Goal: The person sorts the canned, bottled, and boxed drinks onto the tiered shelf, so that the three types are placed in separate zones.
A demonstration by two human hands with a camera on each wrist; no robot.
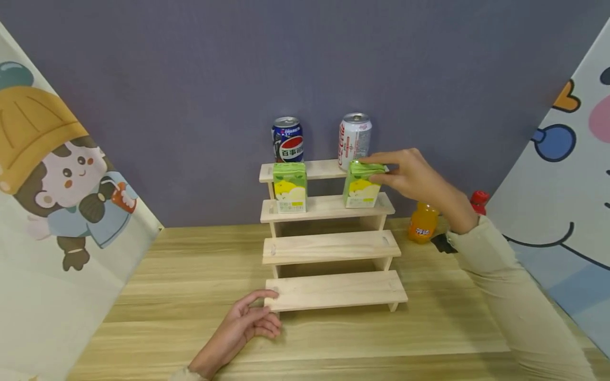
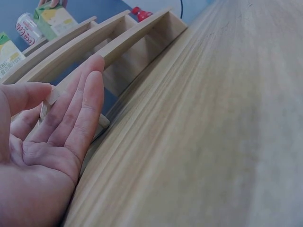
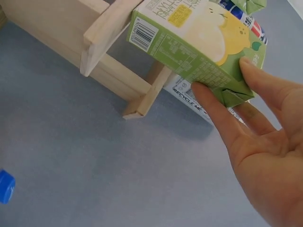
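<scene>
My right hand (image 1: 405, 172) grips the upper part of a green juice carton (image 1: 362, 186), thumb on one face and fingers on the other. This carton stands upright at the right end of the second-highest step of a wooden tiered display stand (image 1: 333, 248). At that step's left end is a matching juice carton (image 1: 289, 190). My left hand (image 1: 250, 323) holds the left corner of the lowest step between thumb and index finger; its other fingers are extended, seen from the palm side in the left wrist view.
On the top step stand a blue Pepsi can (image 1: 288, 140) and a white cola can (image 1: 355, 138). Right of the stand are an orange soda bottle (image 1: 422, 223) and a red-capped bottle (image 1: 478, 202), partly behind my right arm. A blue cap (image 3: 5, 187) shows in the right wrist view.
</scene>
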